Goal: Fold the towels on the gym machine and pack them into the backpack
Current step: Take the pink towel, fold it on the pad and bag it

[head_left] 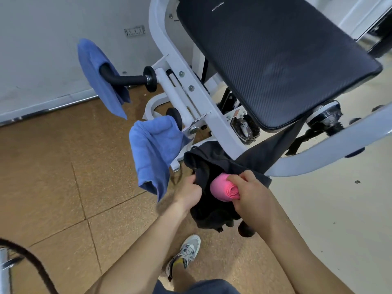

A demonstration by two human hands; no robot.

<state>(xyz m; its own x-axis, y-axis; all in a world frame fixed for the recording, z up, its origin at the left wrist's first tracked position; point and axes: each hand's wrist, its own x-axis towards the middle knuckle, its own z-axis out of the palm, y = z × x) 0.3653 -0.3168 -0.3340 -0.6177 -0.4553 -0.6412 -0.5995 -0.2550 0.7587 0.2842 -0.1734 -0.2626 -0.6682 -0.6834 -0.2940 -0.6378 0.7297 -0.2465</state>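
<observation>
A black backpack [209, 166] hangs from the white frame of the gym machine [203, 96], its mouth open. My left hand [189, 193] grips the left edge of that opening. A rolled pink towel [222, 188] sits at the mouth, held by my right hand [252, 197], whose fingers curl over its end. One blue towel [154, 149] is draped over a lower handle of the machine, just left of the bag. A second blue towel [95, 75] hangs over the black padded handle further up and left.
The machine's black padded seat [275, 56] fills the upper right. A curved white frame bar [326, 153] crosses right of the bag. My shoe [186, 253] stands on the brown tiled floor below. A dark cable [31, 262] and metal part lie at bottom left.
</observation>
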